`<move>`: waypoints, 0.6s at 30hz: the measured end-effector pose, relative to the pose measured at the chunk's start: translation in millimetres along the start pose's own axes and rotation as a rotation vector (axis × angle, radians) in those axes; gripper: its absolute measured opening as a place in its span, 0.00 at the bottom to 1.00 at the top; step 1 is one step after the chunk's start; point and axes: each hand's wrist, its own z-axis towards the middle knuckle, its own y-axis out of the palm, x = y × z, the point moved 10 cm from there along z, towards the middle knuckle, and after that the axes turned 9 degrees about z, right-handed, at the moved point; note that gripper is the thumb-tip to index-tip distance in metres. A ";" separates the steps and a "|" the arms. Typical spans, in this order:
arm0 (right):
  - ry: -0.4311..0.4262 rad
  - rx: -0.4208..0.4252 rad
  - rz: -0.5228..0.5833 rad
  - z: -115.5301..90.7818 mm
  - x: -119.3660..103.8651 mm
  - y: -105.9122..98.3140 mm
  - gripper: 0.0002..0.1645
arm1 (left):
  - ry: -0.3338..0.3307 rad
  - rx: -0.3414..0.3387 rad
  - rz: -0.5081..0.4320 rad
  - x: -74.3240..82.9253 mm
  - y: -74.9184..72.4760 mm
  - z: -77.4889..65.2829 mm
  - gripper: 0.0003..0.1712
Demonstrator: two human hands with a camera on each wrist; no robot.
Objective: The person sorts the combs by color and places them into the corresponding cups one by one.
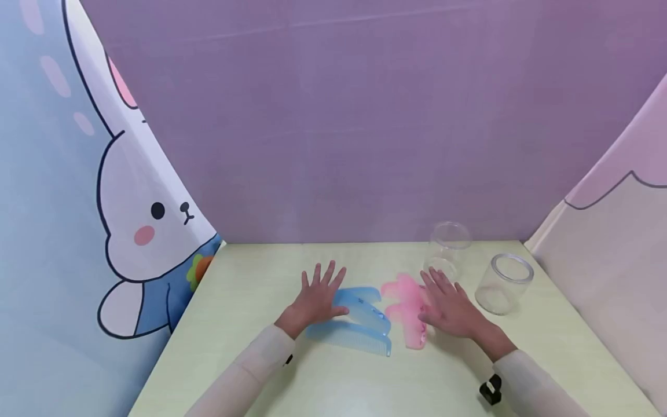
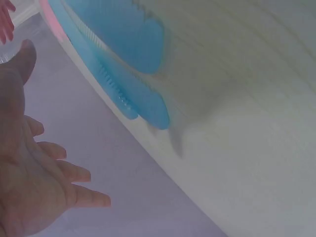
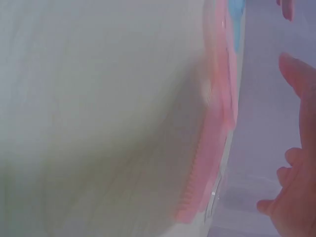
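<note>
Blue combs lie fanned out on the table, with several pink combs stacked across one another just to their right. My left hand is spread over the left end of the blue combs, holding nothing. In the left wrist view, its fingers are straight and apart from the toothed blue combs. My right hand spreads at the right side of the pink combs, overlapping their edge in the head view. From the right wrist, a pink comb shows with a gap between it and the palm.
Two clear jars stand at the back right of the table: one jar beyond my right fingertips, another jar with a silvery rim further right. A purple curtain closes off the back; printed cloths hang on both sides.
</note>
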 end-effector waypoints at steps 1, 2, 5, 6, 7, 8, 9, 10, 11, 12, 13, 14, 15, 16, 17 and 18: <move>-0.007 0.021 0.005 0.1 -0.3 -2.8 0.55 | 0.002 0.002 -0.001 -0.7 -0.9 0.0 0.58; -0.009 0.039 0.017 0.4 0.1 -5.2 0.55 | 0.002 0.006 -0.001 -1.7 -2.1 0.0 0.59; 0.006 0.080 0.075 1.7 2.3 -11.4 0.57 | -0.001 0.007 -0.004 -5.8 -4.2 -0.9 0.60; 0.013 0.094 0.097 2.1 3.3 -13.4 0.57 | -0.002 0.003 -0.006 -7.0 -4.1 -1.5 0.60; 0.024 0.104 0.117 2.3 4.6 -15.0 0.58 | 0.001 0.003 -0.010 -7.7 -4.5 -2.0 0.60; 0.036 0.116 0.138 2.5 6.0 -16.8 0.59 | 0.005 -0.001 -0.015 -8.4 -4.4 -2.4 0.59; 0.047 0.133 0.158 2.5 7.5 -19.1 0.59 | 0.010 -0.003 -0.025 -8.6 -4.3 -2.8 0.59; 0.060 0.151 0.176 2.2 8.5 -21.0 0.60 | 0.015 -0.006 -0.032 -9.2 -3.7 -3.6 0.59; 0.075 0.169 0.188 1.9 9.9 -23.0 0.60 | 0.020 -0.012 -0.042 -9.5 -2.5 -4.3 0.58; 0.087 0.188 0.197 1.7 10.8 -25.3 0.59 | 0.026 -0.014 -0.055 -9.5 -2.1 -5.3 0.58; 0.097 0.208 0.201 1.5 11.8 -27.7 0.59 | 0.033 -0.018 -0.065 -9.4 -1.3 -6.0 0.57; 0.106 0.229 0.204 1.3 12.3 -30.5 0.59 | 0.038 -0.020 -0.073 -9.5 -0.4 -6.8 0.57; 0.115 0.252 0.207 1.0 13.0 -33.3 0.58 | 0.044 -0.023 -0.076 -9.5 0.6 -7.6 0.56; 0.130 0.270 0.209 0.7 14.2 -35.8 0.58 | 0.049 -0.027 -0.075 -9.7 2.1 -8.5 0.55; 0.142 0.293 0.217 0.5 14.8 -39.0 0.57 | 0.054 -0.029 -0.075 -9.9 3.3 -9.5 0.54; 0.152 0.318 0.228 0.2 15.4 -42.2 0.56 | 0.061 -0.029 -0.067 -10.2 4.3 -10.6 0.52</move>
